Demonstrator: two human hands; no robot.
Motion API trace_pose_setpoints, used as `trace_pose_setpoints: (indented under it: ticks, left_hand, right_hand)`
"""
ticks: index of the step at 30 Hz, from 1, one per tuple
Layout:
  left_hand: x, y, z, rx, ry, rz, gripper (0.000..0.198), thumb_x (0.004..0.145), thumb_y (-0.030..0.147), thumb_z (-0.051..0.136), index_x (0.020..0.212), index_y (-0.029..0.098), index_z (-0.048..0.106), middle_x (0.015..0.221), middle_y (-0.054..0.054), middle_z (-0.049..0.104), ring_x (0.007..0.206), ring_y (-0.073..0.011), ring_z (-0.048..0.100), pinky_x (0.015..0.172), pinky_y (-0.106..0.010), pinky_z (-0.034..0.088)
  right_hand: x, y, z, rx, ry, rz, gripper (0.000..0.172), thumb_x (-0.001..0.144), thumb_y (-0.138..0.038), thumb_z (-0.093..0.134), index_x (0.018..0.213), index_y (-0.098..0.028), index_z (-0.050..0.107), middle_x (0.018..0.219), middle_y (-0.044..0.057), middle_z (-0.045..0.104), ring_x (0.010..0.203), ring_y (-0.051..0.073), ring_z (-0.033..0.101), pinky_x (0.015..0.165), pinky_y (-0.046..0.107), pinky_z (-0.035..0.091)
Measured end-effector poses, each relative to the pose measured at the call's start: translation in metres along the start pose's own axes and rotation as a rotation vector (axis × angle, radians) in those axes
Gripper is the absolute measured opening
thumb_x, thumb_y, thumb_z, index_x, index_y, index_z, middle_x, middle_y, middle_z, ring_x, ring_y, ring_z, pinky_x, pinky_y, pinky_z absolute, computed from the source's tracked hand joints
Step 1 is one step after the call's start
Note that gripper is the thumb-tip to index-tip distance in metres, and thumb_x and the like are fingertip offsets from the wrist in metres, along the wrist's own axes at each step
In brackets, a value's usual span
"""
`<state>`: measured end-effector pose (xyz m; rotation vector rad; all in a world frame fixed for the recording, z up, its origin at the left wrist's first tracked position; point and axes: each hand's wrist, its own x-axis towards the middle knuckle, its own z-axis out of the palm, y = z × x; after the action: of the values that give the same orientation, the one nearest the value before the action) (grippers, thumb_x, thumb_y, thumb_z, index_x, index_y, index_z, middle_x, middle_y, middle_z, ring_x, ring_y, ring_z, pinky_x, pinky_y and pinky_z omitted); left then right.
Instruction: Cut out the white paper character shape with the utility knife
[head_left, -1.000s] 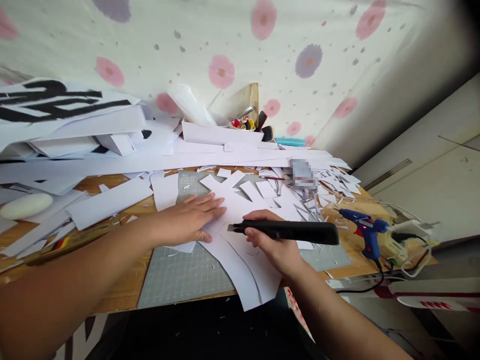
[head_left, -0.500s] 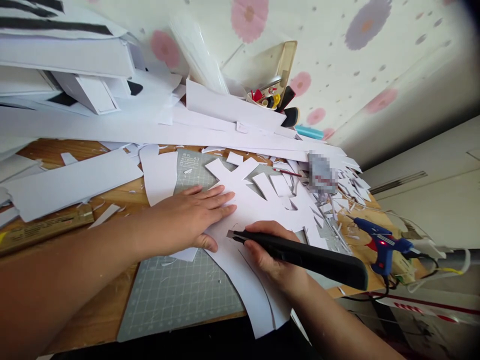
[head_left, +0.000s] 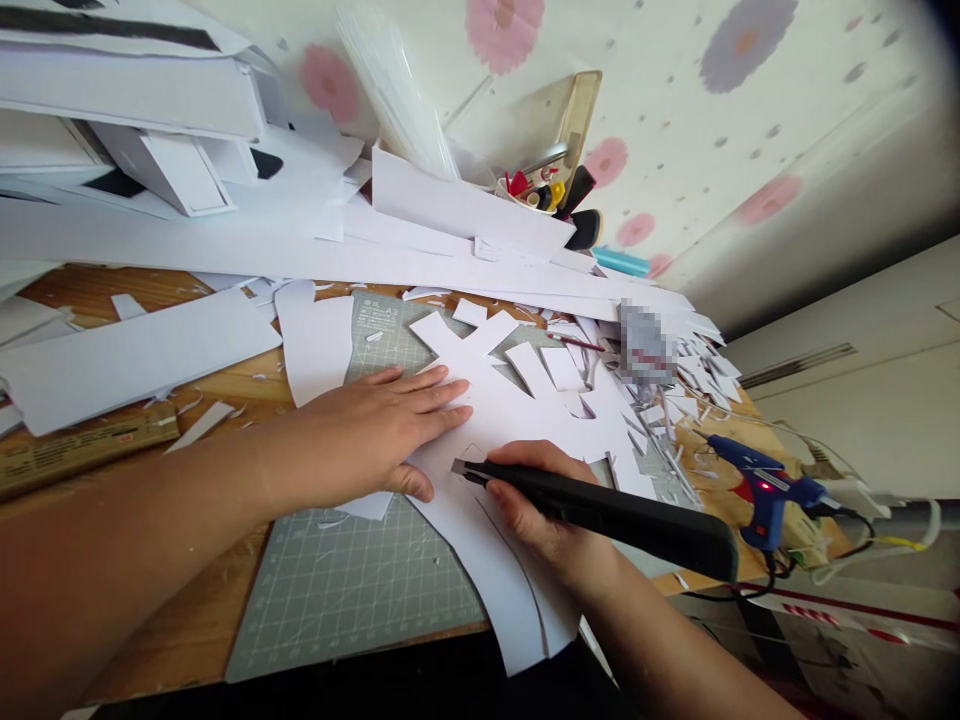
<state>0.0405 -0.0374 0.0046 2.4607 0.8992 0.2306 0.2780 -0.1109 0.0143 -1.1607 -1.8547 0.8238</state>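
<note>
Nearest, a grey cutting mat [head_left: 337, 590], printed with a pale grid, lies on the wood-grained counter [head_left: 202, 630] under a smooth white sheet [head_left: 495, 415] whose curved lower end overhangs the near edge. The left hand [head_left: 390, 420] lies flat on the sheet, fingers spread; the right hand's [head_left: 559, 510] fingers grip a long black utility knife [head_left: 622, 510], its blade tip beside a faint pencilled outline. Since a second ago the view has tilted, but the left hand stays planted and the blade remains by that outline. To the right are angular white scraps [head_left: 697, 370] and a blue plastic glue gun [head_left: 765, 490], its red light glowing. Farther back, behind a white panel [head_left: 465, 200], a white holder [head_left: 504, 192] contains red and yellow items.
</note>
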Motion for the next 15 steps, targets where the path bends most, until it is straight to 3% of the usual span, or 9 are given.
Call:
trace_pose_setpoints:
  ticks: [4,10,15]
  left_hand:
    - [0.0003,0.0003,-0.0001,0.005,0.008,-0.003,0.078,0.074,0.044,0.082,0.143,0.033,0.049,0.159,-0.004,0.030,0.149,-0.0325,0.018,0.122,-0.047,0.013]
    - [0.0017,0.0016,-0.0013,0.043,-0.039,-0.024,0.079,0.075,0.045,0.081,0.145,0.032,0.046,0.160,-0.005,0.026,0.150,-0.0320,0.015,0.121,-0.046,0.013]
    - [0.0012,-0.0018,0.0000,-0.020,0.015,-0.020,0.077,0.072,0.045,0.083,0.141,0.035,0.051,0.158,-0.003,0.033,0.149,-0.0319,0.020,0.121,-0.044,0.013]
  right_hand:
    - [0.0026,-0.0036,0.0005,-0.045,-0.020,-0.014,0.017,0.082,-0.022,0.071,0.099,-0.024,0.070,0.085,0.001,0.077,0.068,0.016,0.072,0.065,0.026,0.059]
    - [0.0035,-0.0064,0.0031,-0.130,0.006,-0.189,0.014,0.082,-0.018,0.068,0.095,-0.023,0.067,0.071,-0.001,0.072,0.055,0.012,0.065,0.054,0.022,0.053]
    - [0.0015,-0.0035,-0.0008,-0.141,-0.052,-0.207,0.017,0.084,-0.018,0.067,0.100,-0.024,0.066,0.074,-0.001,0.072,0.058,0.012,0.065,0.055,0.021,0.051]
